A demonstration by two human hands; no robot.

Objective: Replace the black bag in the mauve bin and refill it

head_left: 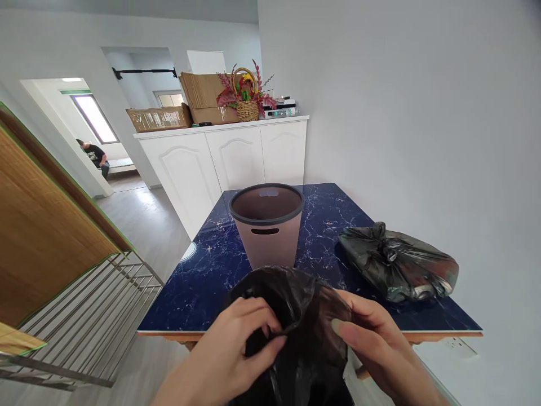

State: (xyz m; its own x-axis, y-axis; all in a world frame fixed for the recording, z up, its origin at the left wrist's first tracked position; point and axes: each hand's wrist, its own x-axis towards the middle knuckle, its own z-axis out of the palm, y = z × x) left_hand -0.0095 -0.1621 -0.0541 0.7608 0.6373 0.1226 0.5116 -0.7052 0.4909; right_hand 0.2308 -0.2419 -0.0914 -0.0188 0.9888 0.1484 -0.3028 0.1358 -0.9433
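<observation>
A black plastic garbage bag [296,361] hangs between my two hands at the near edge of the table. My left hand [240,344] pinches the bag's rim between thumb and fingers. On the other side, my right hand [372,338] grips the film, its thumb in front and the fingers partly behind the thin plastic. The bag's mouth is partly spread. Just beyond it stands an upright pinkish-brown trash can [273,242] with a dark rim and a slot handle. Its visible inside shows no liner, and the bag hides its lower front.
A tied, filled black bag [397,262] lies on the right of the blue marbled table [198,287]. Behind are a white cabinet [236,158] with boxes and a flower basket [247,107]. A metal rack [93,321] stands left; a person [95,155] sits in a far room.
</observation>
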